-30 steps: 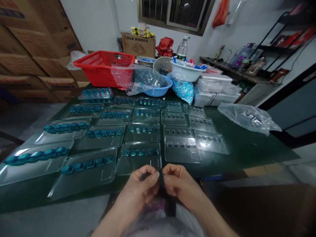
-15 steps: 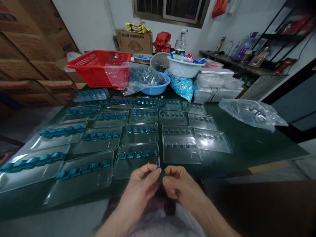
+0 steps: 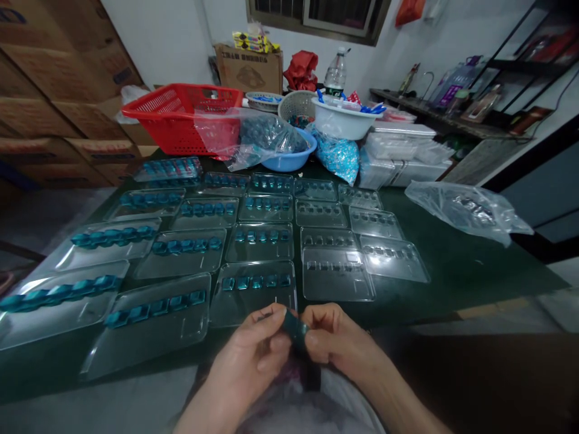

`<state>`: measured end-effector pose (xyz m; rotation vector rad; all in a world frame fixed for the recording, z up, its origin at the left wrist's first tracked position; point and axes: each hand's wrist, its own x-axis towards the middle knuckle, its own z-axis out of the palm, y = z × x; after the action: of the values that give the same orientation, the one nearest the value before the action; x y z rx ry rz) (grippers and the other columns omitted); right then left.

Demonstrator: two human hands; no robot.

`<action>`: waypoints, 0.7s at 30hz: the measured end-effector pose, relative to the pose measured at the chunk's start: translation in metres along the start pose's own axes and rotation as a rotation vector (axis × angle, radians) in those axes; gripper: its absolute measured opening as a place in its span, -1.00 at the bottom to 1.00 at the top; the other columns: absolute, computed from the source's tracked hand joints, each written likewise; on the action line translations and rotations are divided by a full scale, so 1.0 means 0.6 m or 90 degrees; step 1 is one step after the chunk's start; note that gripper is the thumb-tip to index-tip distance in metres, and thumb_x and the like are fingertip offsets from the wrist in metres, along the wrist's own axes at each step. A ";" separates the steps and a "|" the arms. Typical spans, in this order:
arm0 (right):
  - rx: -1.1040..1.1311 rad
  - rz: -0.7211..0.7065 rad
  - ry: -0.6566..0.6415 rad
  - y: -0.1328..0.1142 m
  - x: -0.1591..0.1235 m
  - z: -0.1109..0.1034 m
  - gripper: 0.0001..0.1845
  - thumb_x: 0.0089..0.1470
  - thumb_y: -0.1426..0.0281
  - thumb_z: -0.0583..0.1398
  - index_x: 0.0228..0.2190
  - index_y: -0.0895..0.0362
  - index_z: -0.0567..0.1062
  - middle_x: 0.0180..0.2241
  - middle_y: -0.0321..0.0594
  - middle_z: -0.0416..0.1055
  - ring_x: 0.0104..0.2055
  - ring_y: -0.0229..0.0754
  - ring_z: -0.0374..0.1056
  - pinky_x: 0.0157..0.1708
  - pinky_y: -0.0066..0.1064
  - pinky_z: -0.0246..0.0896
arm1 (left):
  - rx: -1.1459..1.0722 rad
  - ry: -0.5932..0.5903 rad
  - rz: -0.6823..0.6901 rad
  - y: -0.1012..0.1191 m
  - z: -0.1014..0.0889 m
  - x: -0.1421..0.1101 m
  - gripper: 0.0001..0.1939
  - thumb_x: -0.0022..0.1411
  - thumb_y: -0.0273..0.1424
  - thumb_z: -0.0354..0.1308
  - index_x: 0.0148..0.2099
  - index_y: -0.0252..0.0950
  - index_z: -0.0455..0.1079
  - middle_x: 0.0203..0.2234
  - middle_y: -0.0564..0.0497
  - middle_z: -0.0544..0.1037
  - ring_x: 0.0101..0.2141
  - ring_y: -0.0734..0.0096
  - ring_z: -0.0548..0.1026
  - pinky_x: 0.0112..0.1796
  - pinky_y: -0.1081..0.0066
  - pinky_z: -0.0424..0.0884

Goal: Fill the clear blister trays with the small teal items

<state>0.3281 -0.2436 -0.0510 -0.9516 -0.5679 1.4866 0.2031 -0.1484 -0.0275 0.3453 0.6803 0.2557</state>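
Close to my body, at the table's near edge, a small dark teal piece (image 3: 295, 327) is pinched between both hands; its exact kind is unclear. My left hand (image 3: 253, 346) grips its left end with thumb and fingers closed. On the other end are the closed fingertips of my right hand (image 3: 341, 334). Just beyond my hands lies a clear plastic tray (image 3: 253, 307) with a row of teal faceted pieces (image 3: 257, 282) in its pockets. To its right, another clear tray (image 3: 337, 286) overlaps one behind it and shows only colourless pockets.
Several more trays with teal pieces cover the left of the green table (image 3: 456, 265). Behind them stand a red basket (image 3: 181, 135), a blue basin (image 3: 289, 160) and a white basin (image 3: 344, 123). A plastic bag (image 3: 470, 208) lies at right; cardboard boxes (image 3: 81, 108) rise at left.
The teal piece, mostly covered by my fingers before, now shows between my hands. My right hand has shifted slightly right and the fingertips are a little farther apart. The view has moved slightly.
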 end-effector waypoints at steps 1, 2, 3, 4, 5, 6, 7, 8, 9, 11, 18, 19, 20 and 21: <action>-0.010 -0.001 -0.006 -0.001 0.000 0.000 -0.83 -0.14 0.39 0.21 -0.57 0.22 0.32 -0.72 -0.45 0.11 -0.68 -0.47 -0.10 -0.67 -0.55 -0.30 | -0.009 -0.005 -0.003 0.001 0.002 -0.002 -0.97 0.02 -0.52 0.08 -0.44 -0.39 0.33 -0.69 0.12 0.21 -0.74 0.77 0.11 -0.78 0.73 -0.02; -0.020 -0.003 -0.011 -0.003 -0.001 0.001 -0.82 -0.14 0.38 0.22 -0.57 0.22 0.31 -0.72 -0.45 0.11 -0.68 -0.47 -0.10 -0.66 -0.55 -0.30 | -0.016 -0.004 -0.003 0.002 0.004 -0.004 -0.97 0.02 -0.53 0.08 -0.45 -0.40 0.33 -0.66 0.10 0.25 -0.74 0.78 0.12 -0.79 0.74 -0.01; -0.027 -0.006 -0.014 -0.005 -0.001 0.002 -0.80 -0.14 0.37 0.22 -0.58 0.21 0.30 -0.71 -0.44 0.10 -0.67 -0.47 -0.09 -0.65 -0.55 -0.30 | -0.023 0.005 0.000 0.004 0.007 -0.006 -0.98 0.01 -0.54 0.09 -0.45 -0.40 0.33 -0.61 0.07 0.29 -0.73 0.78 0.14 -0.79 0.74 0.01; -0.034 -0.006 -0.016 -0.007 -0.002 0.004 -0.78 -0.15 0.36 0.22 -0.59 0.21 0.29 -0.70 -0.44 0.10 -0.66 -0.47 -0.09 -0.65 -0.55 -0.29 | -0.029 0.016 0.005 0.005 0.010 -0.008 -0.98 0.00 -0.56 0.09 -0.45 -0.40 0.33 -0.56 0.04 0.33 -0.73 0.78 0.16 -0.80 0.75 0.03; -0.038 -0.003 -0.017 -0.010 -0.003 0.005 -0.77 -0.16 0.35 0.22 -0.60 0.21 0.28 -0.70 -0.44 0.10 -0.66 -0.47 -0.10 -0.64 -0.54 -0.29 | -0.035 0.024 0.005 0.006 0.012 -0.010 -0.98 -0.01 -0.56 0.09 -0.45 -0.40 0.33 -0.53 0.02 0.35 -0.72 0.78 0.18 -0.80 0.75 0.05; -0.042 0.000 -0.018 -0.012 -0.004 0.007 -0.76 -0.16 0.35 0.23 -0.61 0.20 0.27 -0.69 -0.44 0.10 -0.66 -0.47 -0.10 -0.64 -0.54 -0.29 | -0.042 0.034 0.004 0.008 0.015 -0.012 -0.98 -0.01 -0.57 0.09 -0.45 -0.40 0.33 -0.51 0.01 0.36 -0.72 0.78 0.19 -0.80 0.75 0.06; -0.046 0.002 -0.020 -0.014 -0.005 0.008 -0.76 -0.17 0.35 0.23 -0.61 0.20 0.27 -0.69 -0.45 0.09 -0.66 -0.46 -0.10 -0.64 -0.54 -0.29 | -0.050 0.042 0.000 0.009 0.017 -0.013 -0.97 -0.01 -0.58 0.09 -0.45 -0.40 0.33 -0.50 0.00 0.37 -0.72 0.78 0.19 -0.81 0.75 0.07; -0.051 0.003 -0.026 -0.016 -0.006 0.009 -0.76 -0.17 0.35 0.23 -0.60 0.20 0.27 -0.69 -0.45 0.09 -0.65 -0.46 -0.10 -0.64 -0.54 -0.29 | -0.059 0.050 -0.003 0.011 0.020 -0.015 -0.96 -0.01 -0.59 0.08 -0.45 -0.40 0.33 -0.50 0.00 0.37 -0.73 0.78 0.19 -0.81 0.75 0.07; -0.056 0.001 -0.031 -0.018 -0.007 0.010 -0.76 -0.18 0.35 0.23 -0.60 0.20 0.27 -0.69 -0.45 0.09 -0.65 -0.46 -0.11 -0.64 -0.54 -0.29 | -0.068 0.056 -0.003 0.013 0.022 -0.017 -0.95 0.00 -0.60 0.07 -0.46 -0.40 0.32 -0.50 -0.01 0.37 -0.73 0.79 0.19 -0.81 0.76 0.07; -0.068 -0.006 -0.037 -0.021 -0.008 0.011 -0.77 -0.17 0.34 0.23 -0.60 0.20 0.27 -0.67 -0.44 0.09 -0.64 -0.45 -0.11 -0.63 -0.54 -0.29 | -0.088 0.069 0.000 0.017 0.026 -0.021 -0.92 0.00 -0.62 0.03 -0.47 -0.41 0.31 -0.50 -0.02 0.38 -0.73 0.79 0.19 -0.83 0.76 0.06; -0.100 -0.022 -0.050 -0.028 -0.004 0.019 -0.74 -0.18 0.30 0.23 -0.59 0.21 0.30 -0.62 -0.40 0.12 -0.59 -0.43 -0.04 -0.59 -0.54 -0.21 | -0.138 0.076 -0.010 0.014 0.030 -0.023 -0.88 0.05 -0.65 -0.03 -0.45 -0.40 0.25 -0.52 -0.01 0.37 -0.72 0.80 0.18 -0.75 0.76 0.20; -0.103 -0.021 -0.045 -0.029 -0.006 0.018 -0.74 -0.18 0.29 0.23 -0.59 0.21 0.30 -0.61 -0.39 0.14 -0.58 -0.43 -0.02 -0.58 -0.55 -0.19 | -0.142 0.068 -0.016 0.017 0.028 -0.024 -0.88 0.06 -0.66 -0.04 -0.44 -0.40 0.25 -0.50 -0.02 0.38 -0.72 0.80 0.19 -0.72 0.75 0.23; -0.108 -0.019 -0.044 -0.029 -0.010 0.015 -0.74 -0.19 0.28 0.23 -0.59 0.21 0.31 -0.61 -0.39 0.15 -0.57 -0.42 0.00 -0.58 -0.55 -0.17 | -0.150 0.059 -0.020 0.024 0.025 -0.027 -0.87 0.07 -0.65 -0.06 -0.43 -0.40 0.25 -0.50 -0.02 0.38 -0.72 0.80 0.19 -0.71 0.75 0.25; -0.115 -0.012 -0.052 -0.028 -0.015 0.010 -0.74 -0.20 0.29 0.24 -0.59 0.21 0.32 -0.61 -0.38 0.17 -0.57 -0.42 0.02 -0.58 -0.55 -0.16 | -0.166 0.053 -0.012 0.036 0.022 -0.032 -0.87 0.09 -0.63 -0.09 -0.42 -0.40 0.25 -0.51 -0.02 0.38 -0.73 0.80 0.19 -0.71 0.76 0.24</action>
<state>0.3322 -0.2486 -0.0318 -1.0255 -0.7779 1.4808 0.1948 -0.1382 0.0015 0.0792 0.7225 0.3384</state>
